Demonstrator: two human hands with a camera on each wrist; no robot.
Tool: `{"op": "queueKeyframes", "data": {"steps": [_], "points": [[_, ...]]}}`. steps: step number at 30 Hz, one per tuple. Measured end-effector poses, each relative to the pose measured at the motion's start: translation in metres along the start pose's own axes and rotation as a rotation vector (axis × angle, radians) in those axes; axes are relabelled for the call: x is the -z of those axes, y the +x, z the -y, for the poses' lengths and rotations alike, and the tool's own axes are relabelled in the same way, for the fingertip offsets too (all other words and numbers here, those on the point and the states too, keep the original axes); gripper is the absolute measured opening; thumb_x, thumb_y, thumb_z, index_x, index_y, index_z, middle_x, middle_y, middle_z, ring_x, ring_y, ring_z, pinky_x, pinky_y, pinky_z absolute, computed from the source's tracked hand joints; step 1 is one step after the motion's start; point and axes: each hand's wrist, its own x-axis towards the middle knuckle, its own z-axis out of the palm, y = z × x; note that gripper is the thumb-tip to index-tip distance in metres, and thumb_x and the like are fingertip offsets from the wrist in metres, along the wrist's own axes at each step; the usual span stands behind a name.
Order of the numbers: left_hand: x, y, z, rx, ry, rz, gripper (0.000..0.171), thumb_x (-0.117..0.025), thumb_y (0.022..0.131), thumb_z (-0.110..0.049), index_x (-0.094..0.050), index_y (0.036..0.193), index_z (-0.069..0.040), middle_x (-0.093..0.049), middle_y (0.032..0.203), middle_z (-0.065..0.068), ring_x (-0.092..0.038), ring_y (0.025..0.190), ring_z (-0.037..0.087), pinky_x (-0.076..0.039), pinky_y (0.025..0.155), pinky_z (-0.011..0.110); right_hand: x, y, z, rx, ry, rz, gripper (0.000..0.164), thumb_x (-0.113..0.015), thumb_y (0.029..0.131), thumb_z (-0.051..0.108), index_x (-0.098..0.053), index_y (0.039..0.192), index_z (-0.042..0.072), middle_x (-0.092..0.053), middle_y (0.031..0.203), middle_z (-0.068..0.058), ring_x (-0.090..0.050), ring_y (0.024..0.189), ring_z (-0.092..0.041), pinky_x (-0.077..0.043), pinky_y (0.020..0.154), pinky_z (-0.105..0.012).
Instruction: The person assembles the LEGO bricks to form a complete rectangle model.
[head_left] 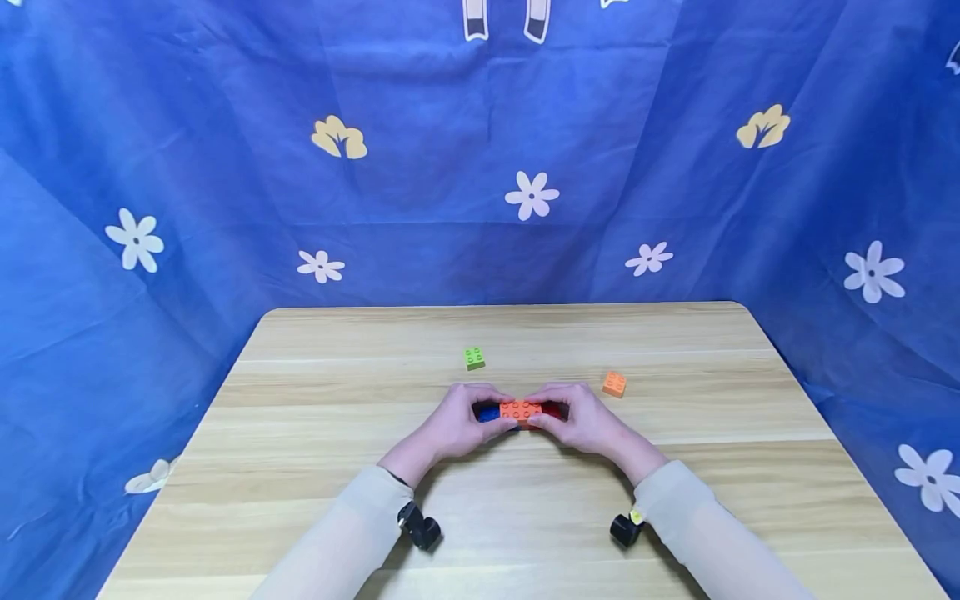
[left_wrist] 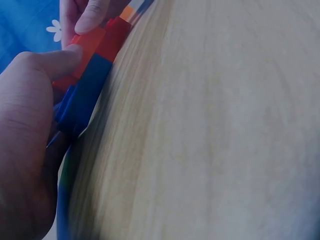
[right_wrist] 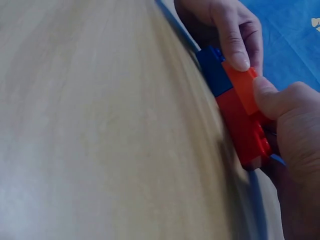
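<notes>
An orange-red building brick (head_left: 516,410) lies across a blue brick (right_wrist: 215,72) and a red brick (right_wrist: 242,130), which stand end to end on the wooden table. My left hand (head_left: 467,419) pinches the orange-red brick at its left side, thumb on the near face. From the other side my right hand (head_left: 576,417) pinches the same brick, its thumb close to the left one. The blue brick juts out under the left hand, the red one under the right. Fingertips on the far face are mostly hidden behind the bricks.
A small lime-green brick (head_left: 474,358) lies beyond the left hand. Past the right hand sits a light orange brick (head_left: 614,384) with a rounded side. Behind the table (head_left: 495,533) hangs a blue flowered cloth (head_left: 420,192). Both wrists carry small black cameras.
</notes>
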Motion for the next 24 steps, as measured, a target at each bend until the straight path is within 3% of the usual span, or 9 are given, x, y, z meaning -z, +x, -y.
{"op": "queueKeyframes", "data": {"steps": [6,16,24], "points": [[0.0028,0.0002,-0.0020,0.025,0.017,0.020,0.034,-0.088,0.090,-0.033,-0.081,0.120,-0.019,-0.074,0.109,-0.017,-0.067,0.107,0.005,-0.050,0.100,0.034,0.0062,0.0014,0.0048,-0.023,-0.008,0.039,0.029,-0.081,0.097,0.027,-0.079,0.123,0.014,-0.076,0.119,0.005,-0.069,0.113,-0.014,-0.055,0.099,-0.037],[0.0043,-0.0002,0.0001,0.040,0.016,0.028,0.035,-0.087,0.091,-0.040,-0.080,0.121,-0.023,-0.074,0.109,-0.020,-0.067,0.106,0.004,-0.050,0.099,0.035,0.0083,0.0039,0.0068,0.008,-0.070,0.057,0.030,-0.080,0.098,0.029,-0.078,0.124,0.015,-0.076,0.120,0.004,-0.069,0.114,-0.014,-0.054,0.101,-0.039],[0.0063,0.0008,-0.0005,0.036,0.038,0.035,0.036,-0.085,0.092,-0.040,-0.080,0.122,-0.022,-0.074,0.112,-0.018,-0.066,0.110,0.003,-0.050,0.101,0.034,0.0099,0.0045,0.0096,-0.053,-0.050,0.067,0.033,-0.081,0.097,0.031,-0.078,0.125,0.013,-0.075,0.121,0.003,-0.068,0.116,-0.014,-0.053,0.102,-0.039]]}}
